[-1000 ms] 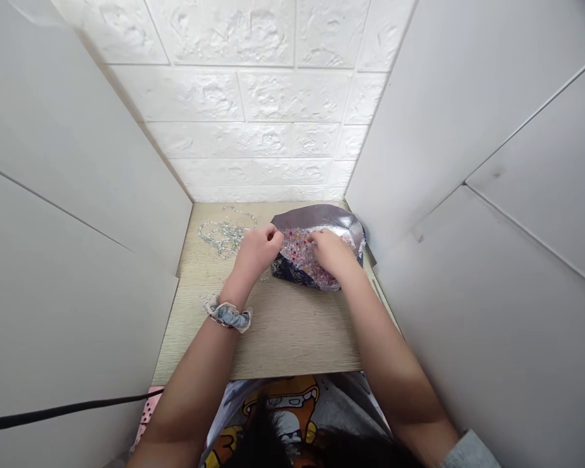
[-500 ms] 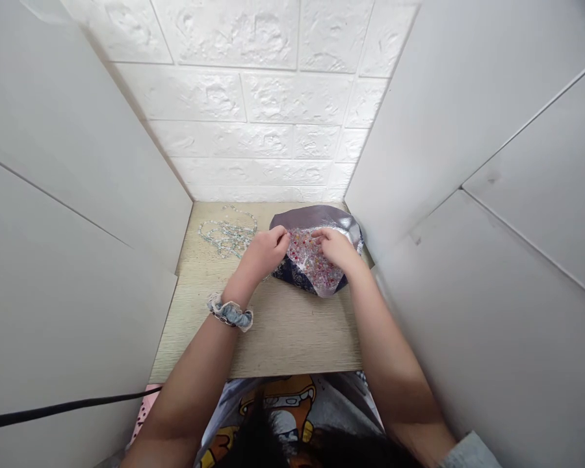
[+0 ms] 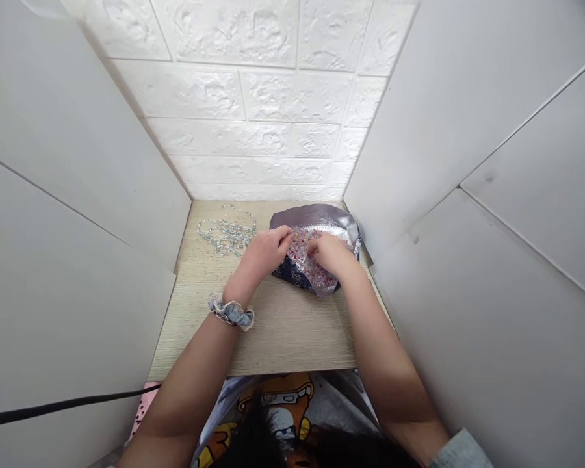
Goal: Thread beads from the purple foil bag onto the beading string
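Head view: I see the left hand (image 3: 264, 250) pinching the rim of the foil bag (image 3: 322, 216); the right hand (image 3: 330, 253) sits curled among the beads (image 3: 299, 246), and I cannot tell its grip.

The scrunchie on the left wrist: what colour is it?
The scrunchie is light blue with a whitish edge; head view.

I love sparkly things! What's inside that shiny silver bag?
Lots of tiny beads, red, pink and clear, show in the open silver bag. The left hand and right hand are at its mouth and cover some of them. What lies deeper underneath cannot be seen.
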`<state>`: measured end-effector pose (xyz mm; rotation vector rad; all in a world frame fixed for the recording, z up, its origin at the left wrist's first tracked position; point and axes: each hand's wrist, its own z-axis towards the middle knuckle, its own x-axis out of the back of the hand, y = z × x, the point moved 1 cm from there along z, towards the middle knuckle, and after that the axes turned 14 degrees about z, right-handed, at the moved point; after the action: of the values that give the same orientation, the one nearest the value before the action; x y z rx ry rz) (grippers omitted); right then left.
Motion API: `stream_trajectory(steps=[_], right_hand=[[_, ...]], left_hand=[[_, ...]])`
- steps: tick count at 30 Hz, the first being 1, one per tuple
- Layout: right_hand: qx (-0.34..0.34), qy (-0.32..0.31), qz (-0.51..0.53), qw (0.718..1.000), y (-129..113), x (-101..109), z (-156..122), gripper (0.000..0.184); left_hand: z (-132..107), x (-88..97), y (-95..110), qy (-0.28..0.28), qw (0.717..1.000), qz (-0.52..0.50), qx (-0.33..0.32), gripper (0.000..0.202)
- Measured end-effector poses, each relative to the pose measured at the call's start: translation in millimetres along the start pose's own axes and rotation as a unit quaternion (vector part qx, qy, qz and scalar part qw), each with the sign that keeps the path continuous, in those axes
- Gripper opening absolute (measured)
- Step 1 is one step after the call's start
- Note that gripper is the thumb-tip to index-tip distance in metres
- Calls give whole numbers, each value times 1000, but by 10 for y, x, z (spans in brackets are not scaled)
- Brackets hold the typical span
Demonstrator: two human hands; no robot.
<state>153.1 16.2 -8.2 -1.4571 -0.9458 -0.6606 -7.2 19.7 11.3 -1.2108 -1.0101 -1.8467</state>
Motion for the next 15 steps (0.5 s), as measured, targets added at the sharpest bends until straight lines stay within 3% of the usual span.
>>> stream_trajectory(steps=[4, 9, 15], right_hand=[[6, 14, 12, 1000, 4, 2, 6, 30], [59, -24, 43, 997, -38, -29, 2, 27], [14, -7, 27, 1000, 38, -21, 29, 32]], left_hand=[[-2, -9, 2, -1, 1000, -4, -5, 28], [-6, -20, 6, 6, 1000, -16, -11, 28], [-7, -33, 6, 15, 999, 13, -26, 31]])
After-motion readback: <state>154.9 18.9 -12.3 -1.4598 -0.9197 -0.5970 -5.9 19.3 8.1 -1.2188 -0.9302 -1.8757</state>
